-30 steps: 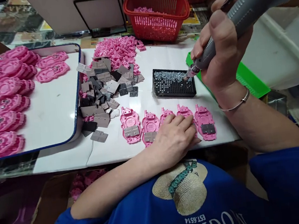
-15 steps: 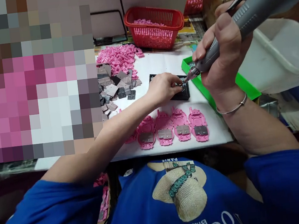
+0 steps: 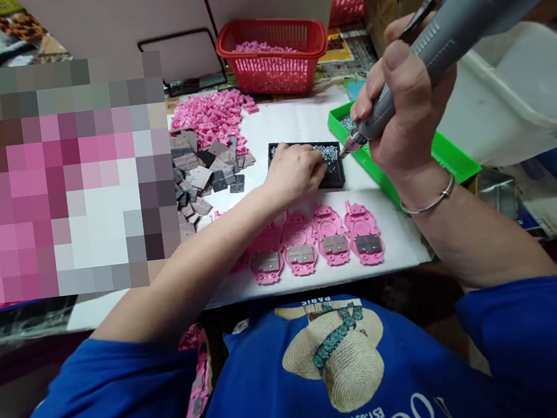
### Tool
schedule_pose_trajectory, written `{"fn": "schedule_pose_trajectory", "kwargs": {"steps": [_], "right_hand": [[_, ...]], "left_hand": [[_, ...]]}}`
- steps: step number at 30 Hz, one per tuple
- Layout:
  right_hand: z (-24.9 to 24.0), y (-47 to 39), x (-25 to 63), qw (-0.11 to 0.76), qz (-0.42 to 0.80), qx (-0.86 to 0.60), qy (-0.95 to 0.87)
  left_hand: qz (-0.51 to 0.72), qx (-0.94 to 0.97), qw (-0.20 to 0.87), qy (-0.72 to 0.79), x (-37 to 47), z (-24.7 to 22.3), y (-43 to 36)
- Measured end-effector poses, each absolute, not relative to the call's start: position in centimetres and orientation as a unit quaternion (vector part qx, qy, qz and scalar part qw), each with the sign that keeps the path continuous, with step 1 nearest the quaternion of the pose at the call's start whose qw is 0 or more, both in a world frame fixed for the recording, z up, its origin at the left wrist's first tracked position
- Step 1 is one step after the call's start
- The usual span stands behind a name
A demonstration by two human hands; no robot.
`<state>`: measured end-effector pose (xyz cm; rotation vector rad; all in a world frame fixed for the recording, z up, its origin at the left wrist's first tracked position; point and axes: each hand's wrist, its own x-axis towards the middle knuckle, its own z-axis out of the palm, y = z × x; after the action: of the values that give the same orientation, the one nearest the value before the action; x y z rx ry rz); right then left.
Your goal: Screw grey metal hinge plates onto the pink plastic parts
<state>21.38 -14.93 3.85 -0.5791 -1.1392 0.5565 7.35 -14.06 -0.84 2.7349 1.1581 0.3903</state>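
Observation:
My right hand (image 3: 404,97) is wrapped round a grey power screwdriver (image 3: 469,26), its tip near the right edge of a black tray (image 3: 339,178). Small silver screws (image 3: 327,155) lie in that tray. Over the tray's left and middle part is my left hand (image 3: 297,170), fingers bent down among the screws; its fingertips are partly hidden, and I cannot make out whether they pinch anything. In front of the tray stand several pink casings (image 3: 327,220) in a row, with grey or dark plates (image 3: 367,244) on their lower halves.
Pink parts (image 3: 211,119) and grey plates (image 3: 199,176) are heaped on the left. A red basket (image 3: 274,55) of pink pieces is at the back. On the right lie a long green tray (image 3: 454,159) and a translucent bin (image 3: 535,79). The far left is pixelated.
My left hand has drawn back from the screwdriver tip and moved left over the black tray. The tip has come to the tray's right edge. The view has shifted slightly.

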Motion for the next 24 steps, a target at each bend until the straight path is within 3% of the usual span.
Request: {"fn": "schedule_pose_trajectory", "kwargs": {"steps": [3, 7, 11, 24], "right_hand": [[4.1, -15.4, 21.1, 0.773, 0.271, -0.248, -0.517], [4.9, -16.2, 20.1, 0.801, 0.281, -0.204, -0.488], [5.8, -17.2, 19.1, 0.809, 0.277, -0.185, -0.485], [7.4, -20.1, 18.0, 0.782, 0.259, -0.266, -0.501]], "left_hand": [[0.199, 0.889, 0.142, 0.387, 6.7, -0.9, -14.0], [0.325, 0.791, 0.341, 0.390, 5.7, -1.1, -14.9], [0.362, 0.678, 0.503, 0.396, 5.0, -0.9, -16.9], [0.347, 0.660, 0.578, 0.333, 3.1, 0.4, -20.0]]}}
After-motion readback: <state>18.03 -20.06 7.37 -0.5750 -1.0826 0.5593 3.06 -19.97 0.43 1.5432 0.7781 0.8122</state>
